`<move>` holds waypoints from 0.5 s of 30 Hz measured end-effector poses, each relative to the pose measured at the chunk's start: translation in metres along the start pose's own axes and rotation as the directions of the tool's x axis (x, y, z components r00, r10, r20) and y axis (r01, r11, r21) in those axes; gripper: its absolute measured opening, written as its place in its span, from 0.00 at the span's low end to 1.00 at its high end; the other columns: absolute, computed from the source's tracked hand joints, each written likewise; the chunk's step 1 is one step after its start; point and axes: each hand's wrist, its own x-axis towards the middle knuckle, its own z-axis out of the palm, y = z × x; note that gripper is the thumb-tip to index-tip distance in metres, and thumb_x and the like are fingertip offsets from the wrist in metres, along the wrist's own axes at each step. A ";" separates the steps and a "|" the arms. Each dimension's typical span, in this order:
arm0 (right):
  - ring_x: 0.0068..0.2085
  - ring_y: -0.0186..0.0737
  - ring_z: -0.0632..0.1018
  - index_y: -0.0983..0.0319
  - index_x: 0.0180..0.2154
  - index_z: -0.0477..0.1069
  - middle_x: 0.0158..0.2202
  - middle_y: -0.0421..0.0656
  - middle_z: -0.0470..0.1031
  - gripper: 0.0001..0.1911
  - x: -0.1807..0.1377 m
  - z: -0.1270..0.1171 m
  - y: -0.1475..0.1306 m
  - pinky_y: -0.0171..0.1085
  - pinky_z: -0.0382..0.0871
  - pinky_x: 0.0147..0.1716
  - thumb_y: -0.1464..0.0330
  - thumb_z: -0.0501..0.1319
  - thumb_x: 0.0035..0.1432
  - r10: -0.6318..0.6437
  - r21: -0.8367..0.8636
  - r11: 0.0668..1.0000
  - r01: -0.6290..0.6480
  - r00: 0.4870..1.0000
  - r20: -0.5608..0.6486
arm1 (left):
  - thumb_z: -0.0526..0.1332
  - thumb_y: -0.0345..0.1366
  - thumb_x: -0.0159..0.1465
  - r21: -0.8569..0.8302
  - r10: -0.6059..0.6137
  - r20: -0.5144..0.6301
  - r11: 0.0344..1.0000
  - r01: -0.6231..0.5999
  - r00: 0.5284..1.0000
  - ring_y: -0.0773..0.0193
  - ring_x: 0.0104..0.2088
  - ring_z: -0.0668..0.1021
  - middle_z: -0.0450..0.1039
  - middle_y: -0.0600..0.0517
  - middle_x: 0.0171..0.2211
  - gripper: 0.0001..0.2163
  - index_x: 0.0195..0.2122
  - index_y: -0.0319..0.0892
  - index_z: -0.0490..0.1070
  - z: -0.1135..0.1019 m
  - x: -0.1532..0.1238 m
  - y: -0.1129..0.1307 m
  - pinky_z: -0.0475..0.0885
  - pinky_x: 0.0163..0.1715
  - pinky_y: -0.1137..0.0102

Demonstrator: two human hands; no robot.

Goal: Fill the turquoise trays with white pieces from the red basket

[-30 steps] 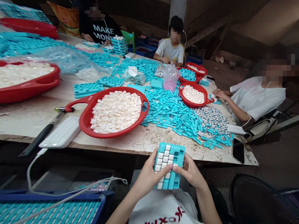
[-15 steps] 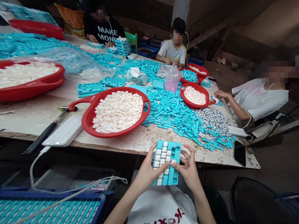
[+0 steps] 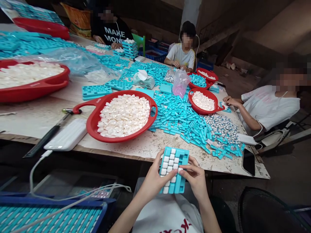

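A turquoise slotted tray is held tilted above my lap, just off the table's near edge. Small white tiles fill several of its slots on the left and middle, while slots toward the right show bare turquoise. My left hand grips the tray's left side, its thumb pressed on the tiles. In my right hand thumb and index finger pinch a single white tile at the tray's face. The other right fingers curl behind the tray's right edge, partly hidden.
On the table stands a red basin heaped with white tiles. Turquoise strips lie piled beyond. A hammer, a white power bank and a phone lie along the near edge. Three other people sit around the table.
My right index finger has come down onto the tile beside the thumb, and the hand has closed in. The tray stays nearly in place; the view shifted slightly.
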 end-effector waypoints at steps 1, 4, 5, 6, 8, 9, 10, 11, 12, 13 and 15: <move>0.54 0.53 0.77 0.55 0.35 0.85 0.56 0.48 0.72 0.12 0.000 0.001 0.001 0.42 0.77 0.48 0.56 0.74 0.51 -0.001 0.002 1.000 0.001 1.000 -0.006 | 0.69 0.45 0.56 0.001 0.002 -0.005 1.000 -0.002 1.000 0.50 0.52 0.80 0.75 0.42 0.56 0.37 0.64 0.44 0.56 0.000 0.000 0.001 0.75 0.54 0.57; 0.51 0.51 0.78 0.56 0.34 0.85 0.51 0.48 0.74 0.11 0.000 0.005 0.002 0.40 0.76 0.45 0.57 0.74 0.52 -0.006 0.007 1.000 0.006 1.000 -0.030 | 0.70 0.45 0.55 -0.005 0.009 -0.018 1.000 -0.009 1.000 0.50 0.52 0.81 0.76 0.42 0.54 0.37 0.63 0.44 0.57 0.000 0.001 0.003 0.77 0.52 0.57; 0.49 0.49 0.79 0.56 0.34 0.84 0.48 0.48 0.75 0.11 0.000 0.007 0.002 0.40 0.76 0.44 0.57 0.74 0.52 -0.009 0.012 1.000 0.010 0.999 -0.035 | 0.70 0.45 0.55 -0.013 0.006 -0.015 1.000 -0.006 1.000 0.49 0.51 0.81 0.76 0.42 0.54 0.37 0.63 0.45 0.57 0.000 0.000 0.004 0.77 0.52 0.57; 0.47 0.48 0.79 0.56 0.33 0.84 0.45 0.47 0.76 0.11 0.000 0.008 0.002 0.39 0.76 0.43 0.57 0.74 0.52 -0.013 0.021 1.000 0.014 0.999 -0.037 | 0.70 0.45 0.55 -0.023 0.002 -0.009 1.000 -0.002 1.000 0.49 0.51 0.81 0.77 0.42 0.54 0.37 0.63 0.45 0.57 0.000 0.000 0.004 0.77 0.51 0.56; 0.44 0.46 0.80 0.57 0.33 0.83 0.41 0.46 0.76 0.11 -0.001 0.009 0.000 0.38 0.76 0.42 0.57 0.74 0.51 -0.019 0.047 0.999 0.020 0.999 -0.032 | 0.71 0.45 0.54 -0.040 -0.004 0.008 0.999 0.004 1.000 0.48 0.52 0.81 0.76 0.42 0.54 0.38 0.63 0.45 0.57 -0.001 0.000 0.004 0.77 0.51 0.56; 0.43 0.45 0.80 0.57 0.32 0.83 0.40 0.45 0.76 0.11 -0.001 0.008 -0.001 0.38 0.75 0.41 0.57 0.74 0.51 -0.019 0.060 0.998 0.021 1.000 -0.024 | 0.71 0.45 0.54 -0.043 -0.004 0.011 0.999 0.004 1.000 0.48 0.53 0.80 0.76 0.42 0.55 0.38 0.63 0.45 0.57 -0.001 -0.001 0.003 0.77 0.52 0.56; 0.43 0.45 0.80 0.57 0.32 0.83 0.40 0.45 0.76 0.11 -0.002 0.008 -0.002 0.37 0.75 0.40 0.58 0.74 0.51 -0.017 0.067 0.998 0.018 1.000 -0.013 | 0.72 0.45 0.54 -0.042 -0.001 0.011 0.999 0.002 1.000 0.48 0.54 0.80 0.75 0.42 0.56 0.38 0.63 0.45 0.57 -0.001 -0.001 0.002 0.77 0.53 0.57; 0.42 0.44 0.80 0.58 0.32 0.82 0.39 0.44 0.76 0.11 -0.002 0.006 -0.003 0.36 0.75 0.39 0.58 0.74 0.52 -0.013 0.069 0.998 0.013 1.000 -0.001 | 0.72 0.44 0.53 -0.039 0.003 0.011 0.999 -0.002 1.000 0.48 0.55 0.79 0.74 0.42 0.57 0.39 0.63 0.45 0.56 -0.001 -0.002 0.001 0.76 0.54 0.57; 0.40 0.43 0.79 0.58 0.32 0.82 0.37 0.43 0.75 0.10 -0.002 0.005 -0.005 0.35 0.75 0.38 0.58 0.74 0.52 -0.008 0.064 0.998 0.007 1.000 0.012 | 0.72 0.44 0.53 -0.036 0.007 0.010 0.999 -0.007 1.000 0.48 0.56 0.78 0.74 0.42 0.57 0.39 0.63 0.45 0.56 -0.001 -0.002 0.000 0.76 0.55 0.57; 0.39 0.41 0.79 0.58 0.32 0.82 0.35 0.43 0.74 0.10 -0.001 0.003 -0.006 0.34 0.75 0.36 0.58 0.74 0.52 -0.001 0.053 0.999 -0.001 1.000 0.026 | 0.72 0.44 0.53 -0.036 0.010 0.012 0.999 -0.009 1.000 0.48 0.56 0.78 0.74 0.42 0.57 0.39 0.63 0.45 0.56 -0.001 -0.003 -0.001 0.76 0.55 0.57; 0.37 0.39 0.78 0.58 0.32 0.81 0.33 0.41 0.72 0.11 -0.001 0.001 -0.008 0.33 0.74 0.33 0.59 0.74 0.52 0.015 0.024 1.000 -0.016 0.999 0.049 | 0.72 0.44 0.53 -0.047 0.009 0.023 0.999 -0.008 1.000 0.49 0.55 0.79 0.74 0.43 0.57 0.40 0.64 0.45 0.56 0.000 -0.004 -0.002 0.77 0.54 0.58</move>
